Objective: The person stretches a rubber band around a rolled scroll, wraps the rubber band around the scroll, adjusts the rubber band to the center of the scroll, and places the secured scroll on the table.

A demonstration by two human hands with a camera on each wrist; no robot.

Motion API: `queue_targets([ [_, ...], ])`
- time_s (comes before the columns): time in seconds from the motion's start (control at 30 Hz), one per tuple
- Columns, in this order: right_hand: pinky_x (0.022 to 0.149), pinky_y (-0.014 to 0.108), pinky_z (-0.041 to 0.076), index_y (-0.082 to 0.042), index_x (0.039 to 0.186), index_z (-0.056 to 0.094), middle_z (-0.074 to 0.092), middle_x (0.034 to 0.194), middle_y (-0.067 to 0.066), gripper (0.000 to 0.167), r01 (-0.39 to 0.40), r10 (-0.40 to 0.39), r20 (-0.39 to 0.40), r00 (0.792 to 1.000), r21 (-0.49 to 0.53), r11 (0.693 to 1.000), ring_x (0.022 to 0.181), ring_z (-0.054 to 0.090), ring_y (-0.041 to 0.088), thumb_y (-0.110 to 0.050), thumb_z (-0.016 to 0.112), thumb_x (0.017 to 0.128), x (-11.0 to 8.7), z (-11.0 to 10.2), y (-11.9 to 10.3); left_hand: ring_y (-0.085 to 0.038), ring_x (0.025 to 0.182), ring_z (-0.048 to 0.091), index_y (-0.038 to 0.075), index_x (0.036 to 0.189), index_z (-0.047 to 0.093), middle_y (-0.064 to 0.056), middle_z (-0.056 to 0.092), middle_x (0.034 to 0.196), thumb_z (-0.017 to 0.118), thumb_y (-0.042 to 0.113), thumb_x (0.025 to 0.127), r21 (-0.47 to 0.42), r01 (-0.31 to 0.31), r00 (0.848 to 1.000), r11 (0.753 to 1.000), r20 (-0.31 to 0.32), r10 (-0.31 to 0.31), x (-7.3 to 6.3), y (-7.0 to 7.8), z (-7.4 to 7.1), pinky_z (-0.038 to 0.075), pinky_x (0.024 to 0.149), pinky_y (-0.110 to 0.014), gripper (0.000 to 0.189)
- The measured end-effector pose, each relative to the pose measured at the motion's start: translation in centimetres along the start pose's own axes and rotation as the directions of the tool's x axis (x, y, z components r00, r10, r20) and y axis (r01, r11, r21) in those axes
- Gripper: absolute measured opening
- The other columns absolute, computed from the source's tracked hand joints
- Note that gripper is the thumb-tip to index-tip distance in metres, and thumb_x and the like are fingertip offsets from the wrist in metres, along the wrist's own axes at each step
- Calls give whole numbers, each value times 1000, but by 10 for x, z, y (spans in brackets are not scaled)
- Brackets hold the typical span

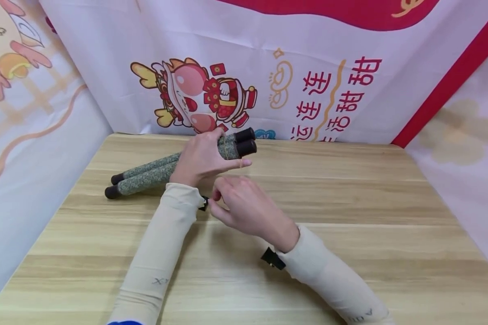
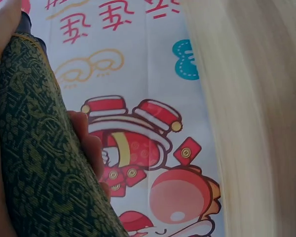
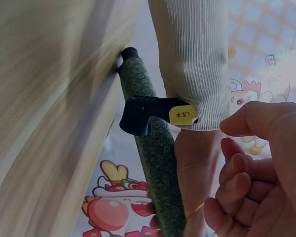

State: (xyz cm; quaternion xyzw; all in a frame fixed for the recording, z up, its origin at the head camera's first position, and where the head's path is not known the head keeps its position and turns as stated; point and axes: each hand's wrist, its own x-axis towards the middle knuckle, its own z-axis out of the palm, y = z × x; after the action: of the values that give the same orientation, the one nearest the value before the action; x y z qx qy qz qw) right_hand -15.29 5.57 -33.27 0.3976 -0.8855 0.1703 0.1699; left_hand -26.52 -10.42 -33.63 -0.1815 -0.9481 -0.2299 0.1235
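Observation:
A rolled-up scroll (image 1: 152,175) in green patterned cloth, with dark knobs on its two rods, lies slanted at the table's back left. My left hand (image 1: 201,155) grips it near its right end, thumb stretched along the front. In the left wrist view the scroll (image 2: 44,133) fills the palm. A thin yellow string (image 1: 225,146) runs round the scroll and by the left thumb. My right hand (image 1: 248,205), fingers curled, is just in front of the left wrist. In the right wrist view the string (image 3: 198,207) passes to the curled right fingers (image 3: 239,185), which partly hide it.
Below is a wood-grain table (image 1: 349,216). A white printed cloth (image 1: 118,67) with a red cartoon dragon and red characters stands behind it; cloth also flanks both sides. Black straps hang at the left cuff (image 1: 187,192) and right cuff (image 1: 305,257).

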Motion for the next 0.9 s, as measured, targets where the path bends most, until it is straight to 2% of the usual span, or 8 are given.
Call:
queue_targets([
  [0.17, 68, 27, 51, -12, 97, 65, 65, 85, -2, 8, 10, -11, 15, 1000, 23, 1000, 74, 58, 10, -18, 70, 97, 1, 0, -3, -27, 97, 68, 11, 143, 61, -9, 73, 127, 66, 101, 58, 2, -1, 1000, 1000, 17, 1, -2, 0, 9, 58, 91, -46, 124],
  [0.33, 69, 19, 44, -12, 97, 61, 59, 85, -3, 12, 69, -69, -5, 998, 176, 982, 76, 52, 7, -18, 71, 95, 0, -4, -13, -25, 95, 66, 11, 146, 59, -8, 70, 136, 71, 98, 56, 13, -16, 1000, 1000, 9, 16, -3, 1, 12, 58, 89, -45, 126],
  [0.4, 70, 16, 42, -12, 96, 59, 56, 84, -3, 15, 110, -101, -49, 994, 256, 960, 77, 50, 6, -17, 73, 93, 0, -6, -17, -24, 89, 65, 10, 144, 60, -8, 71, 131, 73, 96, 57, 18, -33, 999, 999, -6, 33, -2, 3, 12, 58, 84, -44, 124],
  [0.5, 69, 13, 40, -10, 94, 58, 53, 82, -2, 17, 185, -144, -138, 980, 347, 919, 76, 48, 6, -14, 74, 90, 1, -10, -21, -22, 81, 62, 12, 132, 63, -5, 73, 115, 74, 94, 60, 4, -60, 998, 998, -33, 60, -2, 7, 9, 56, 77, -41, 110],
  [0.63, 67, 15, 42, -7, 95, 59, 57, 81, 3, 16, 217, -124, -241, 963, 408, 887, 73, 51, 9, -9, 74, 90, 3, -14, -17, -22, 81, 62, 16, 120, 64, -2, 71, 104, 66, 94, 70, -40, -80, 996, 996, -37, 79, -3, 10, 3, 53, 77, -41, 92],
  [0.77, 64, 18, 45, -7, 90, 62, 61, 78, 2, 11, 128, -33, -244, 969, 384, 915, 69, 53, 10, -10, 72, 94, 4, -20, -6, -22, 79, 62, 17, 120, 63, -2, 70, 98, 51, 88, 88, -82, -105, 995, 991, -13, 104, -4, 7, 0, 52, 75, -41, 79],
  [0.83, 63, 21, 44, -8, 85, 64, 59, 74, 0, 14, 63, 4, -197, 980, 332, 941, 66, 51, 10, -12, 68, 98, 4, -23, 1, -23, 75, 61, 17, 120, 62, -2, 68, 92, 45, 82, 95, -99, -127, 992, 987, -9, 127, -4, 4, -1, 51, 72, -40, 72],
  [0.9, 61, 24, 43, -11, 76, 63, 55, 67, -2, 28, -2, 39, -137, 990, 259, 966, 62, 49, 10, -16, 62, 103, 4, -27, 7, -23, 71, 58, 17, 118, 62, -3, 64, 83, 41, 75, 100, -114, -153, 988, 982, -17, 152, -3, 2, -1, 48, 69, -39, 65],
])
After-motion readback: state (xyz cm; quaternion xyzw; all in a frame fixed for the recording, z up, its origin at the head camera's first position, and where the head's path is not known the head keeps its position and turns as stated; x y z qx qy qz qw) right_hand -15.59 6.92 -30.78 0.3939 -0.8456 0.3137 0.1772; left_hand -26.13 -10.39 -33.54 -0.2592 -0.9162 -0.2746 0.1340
